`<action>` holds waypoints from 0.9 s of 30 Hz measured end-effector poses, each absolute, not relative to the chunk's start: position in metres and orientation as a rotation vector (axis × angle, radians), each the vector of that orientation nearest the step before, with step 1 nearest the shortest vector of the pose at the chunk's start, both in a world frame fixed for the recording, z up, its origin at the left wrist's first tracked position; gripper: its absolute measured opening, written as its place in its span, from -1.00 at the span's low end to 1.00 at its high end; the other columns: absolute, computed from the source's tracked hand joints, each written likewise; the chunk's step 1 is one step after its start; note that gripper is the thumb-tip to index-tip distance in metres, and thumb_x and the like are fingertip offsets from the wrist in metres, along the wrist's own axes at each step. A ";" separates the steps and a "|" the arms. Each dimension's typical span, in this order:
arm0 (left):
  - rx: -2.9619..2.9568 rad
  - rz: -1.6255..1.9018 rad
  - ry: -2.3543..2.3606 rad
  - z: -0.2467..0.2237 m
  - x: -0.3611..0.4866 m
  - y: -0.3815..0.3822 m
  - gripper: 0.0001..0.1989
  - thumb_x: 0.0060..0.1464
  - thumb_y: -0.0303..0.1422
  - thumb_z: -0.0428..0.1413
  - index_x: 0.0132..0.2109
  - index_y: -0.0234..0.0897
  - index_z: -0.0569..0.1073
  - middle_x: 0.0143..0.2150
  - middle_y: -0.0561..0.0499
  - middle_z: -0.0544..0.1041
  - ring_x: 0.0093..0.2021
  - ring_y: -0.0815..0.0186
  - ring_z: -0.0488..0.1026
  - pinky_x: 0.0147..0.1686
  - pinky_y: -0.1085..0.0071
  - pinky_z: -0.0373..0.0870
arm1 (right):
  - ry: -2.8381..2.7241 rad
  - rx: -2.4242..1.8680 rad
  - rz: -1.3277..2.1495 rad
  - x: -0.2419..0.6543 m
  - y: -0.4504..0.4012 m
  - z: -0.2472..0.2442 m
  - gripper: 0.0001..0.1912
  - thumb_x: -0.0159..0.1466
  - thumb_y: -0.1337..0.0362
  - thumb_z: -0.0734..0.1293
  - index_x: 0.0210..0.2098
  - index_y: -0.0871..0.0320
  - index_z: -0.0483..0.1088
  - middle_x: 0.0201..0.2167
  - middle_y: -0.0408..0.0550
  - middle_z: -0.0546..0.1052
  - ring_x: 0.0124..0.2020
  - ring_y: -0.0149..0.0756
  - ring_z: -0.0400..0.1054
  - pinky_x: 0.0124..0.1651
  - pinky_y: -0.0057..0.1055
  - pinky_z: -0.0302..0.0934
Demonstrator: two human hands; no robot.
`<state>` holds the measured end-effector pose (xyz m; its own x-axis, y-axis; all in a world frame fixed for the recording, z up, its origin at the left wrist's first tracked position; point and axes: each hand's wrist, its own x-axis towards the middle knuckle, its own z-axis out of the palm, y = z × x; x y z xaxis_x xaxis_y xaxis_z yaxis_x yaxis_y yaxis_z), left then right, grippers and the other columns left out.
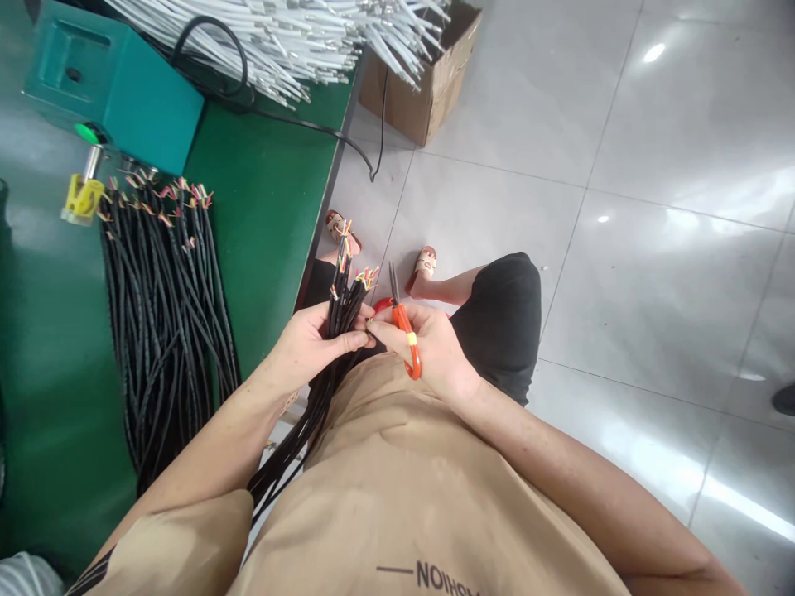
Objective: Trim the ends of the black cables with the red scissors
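Note:
My left hand (316, 338) is wrapped round a bundle of black cables (343, 308) whose stripped ends show red, yellow and white wires. The bundle's lower part trails down past my lap. In my right hand (428, 339) is a pair of scissors (403, 321) with orange handles, its narrow blades pointing away from me. My right thumb and fingertips meet the left fingertips at one cable end beside the bundle. Exactly how the fingertips grip that end is too small to tell.
On the green table (267, 182) at left lies a large pile of black cables (165, 331). Behind it stands a teal machine (118, 91) with a yellow-guarded part (83, 199). White cables (267, 41) heap at the back, near a cardboard box (428, 91). A black cord (310, 126) hangs over the table edge.

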<state>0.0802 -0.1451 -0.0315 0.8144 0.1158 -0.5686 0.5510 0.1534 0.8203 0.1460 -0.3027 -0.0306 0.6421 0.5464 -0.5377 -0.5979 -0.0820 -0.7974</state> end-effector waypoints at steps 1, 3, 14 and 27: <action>1.405 -0.343 0.583 -0.031 0.080 -0.145 -0.69 -0.13 -0.37 0.32 -0.17 -0.29 0.53 -0.30 0.03 0.58 -0.33 0.34 0.55 -0.19 0.38 0.49 | 0.050 -1.361 0.944 0.145 -0.302 -0.032 -0.88 0.07 0.28 0.35 -0.54 0.21 0.42 -0.57 -0.19 0.46 -0.55 -0.51 0.25 -0.44 -0.51 0.13; 1.402 -0.351 0.583 -0.031 0.080 -0.145 -0.69 -0.13 -0.36 0.32 -0.17 -0.31 0.54 -0.30 0.01 0.59 -0.32 0.32 0.54 -0.19 0.36 0.49 | 0.059 -1.362 0.951 0.144 -0.301 -0.035 -0.92 0.05 0.30 0.35 -0.52 0.21 0.41 -0.55 -0.16 0.49 -0.51 -0.45 0.31 -0.39 -0.47 0.18; 1.292 -0.386 0.576 -0.034 0.077 -0.141 -0.74 -0.03 -0.40 0.26 -0.13 -0.26 0.51 -0.32 0.06 0.51 -0.34 0.41 0.50 -0.27 0.49 0.40 | 0.010 -1.369 0.982 0.141 -0.304 -0.039 -0.85 0.12 0.26 0.29 -0.51 0.20 0.39 -0.55 -0.17 0.44 -0.56 -0.51 0.13 -0.47 -0.49 0.04; 1.199 -0.362 0.688 -0.030 0.080 -0.141 -0.73 -0.08 -0.40 0.30 -0.17 -0.32 0.52 -0.36 0.04 0.50 -0.39 0.41 0.49 -0.35 0.49 0.34 | -1.009 -2.342 0.248 0.138 -0.334 -0.067 -0.86 0.23 0.30 0.25 -0.35 0.21 0.43 -0.41 -0.02 0.44 -0.39 -0.31 0.26 -0.31 -0.37 0.06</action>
